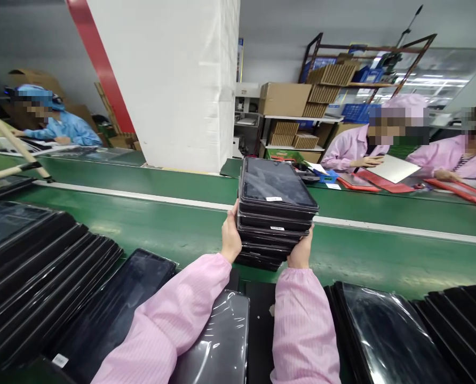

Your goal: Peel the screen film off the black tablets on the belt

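A stack of black tablets (276, 213), several high, is gripped from both sides over the green bench. My left hand (231, 234) presses against its left side, and my right hand (301, 248) holds the right side low down; some fingers of both are hidden by the stack. The top tablet has a dark glossy screen with a small white label at its near edge. Below my forearms lie a plastic-wrapped dark tablet (222, 341) and a black panel (259, 330). To the left of my left sleeve rests another dark tablet (126, 304) with a white label.
Overlapping rows of wrapped tablets fill the left (41, 277) and right (394, 330). A pale strip (150, 197) runs along the green bench (190, 234). Beyond stand a white pillar (182, 80) and a shelf with cartons (284, 100). Co-workers in pink (352, 144) and blue (68, 128) sit opposite.
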Demonstrator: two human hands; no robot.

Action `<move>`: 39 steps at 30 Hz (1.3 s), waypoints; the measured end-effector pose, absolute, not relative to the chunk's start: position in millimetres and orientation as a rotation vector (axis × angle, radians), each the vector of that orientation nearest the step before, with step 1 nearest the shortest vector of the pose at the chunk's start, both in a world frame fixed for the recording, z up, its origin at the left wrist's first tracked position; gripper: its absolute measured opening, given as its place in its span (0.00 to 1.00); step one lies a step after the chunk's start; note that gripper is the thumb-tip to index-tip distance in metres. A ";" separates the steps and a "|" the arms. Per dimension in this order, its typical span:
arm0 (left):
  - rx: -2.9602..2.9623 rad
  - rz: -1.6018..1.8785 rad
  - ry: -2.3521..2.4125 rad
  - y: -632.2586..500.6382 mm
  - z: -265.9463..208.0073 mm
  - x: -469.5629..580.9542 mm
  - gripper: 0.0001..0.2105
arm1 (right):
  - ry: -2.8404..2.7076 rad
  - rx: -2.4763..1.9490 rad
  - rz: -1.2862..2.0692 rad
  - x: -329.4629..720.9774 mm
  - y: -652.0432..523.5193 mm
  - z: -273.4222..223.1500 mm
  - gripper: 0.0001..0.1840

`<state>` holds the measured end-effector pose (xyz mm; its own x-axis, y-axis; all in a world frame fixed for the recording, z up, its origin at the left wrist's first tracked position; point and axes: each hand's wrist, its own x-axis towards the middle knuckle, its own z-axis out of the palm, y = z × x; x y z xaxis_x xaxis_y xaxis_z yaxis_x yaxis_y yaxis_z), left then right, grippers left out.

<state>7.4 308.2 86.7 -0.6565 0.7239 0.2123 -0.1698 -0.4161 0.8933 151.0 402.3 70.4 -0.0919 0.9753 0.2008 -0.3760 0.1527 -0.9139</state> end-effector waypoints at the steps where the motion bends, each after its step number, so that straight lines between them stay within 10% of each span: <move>1: 0.847 2.164 1.303 309.6 86.9 9.3 0.30 | -1.095 -0.752 1.303 152.2 403.4 68.4 0.38; 15: 0.981 1.686 1.732 203.5 63.7 -11.6 0.24 | -1.346 -1.186 0.925 235.7 342.2 108.6 0.26; 25: 0.966 0.792 2.390 -1.2 -2.3 30.0 0.35 | -2.009 -1.310 1.458 234.7 129.3 35.2 0.18; 39: 0.855 0.881 2.223 -11.0 -11.9 24.3 0.36 | -1.775 -1.139 1.674 206.8 106.2 37.4 0.17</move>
<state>24.3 -11.0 -11.9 -0.6174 0.7341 -0.2827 0.3413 0.5738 0.7445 206.8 106.2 37.4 -0.5606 0.8001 -0.2134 0.2598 -0.0747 -0.9628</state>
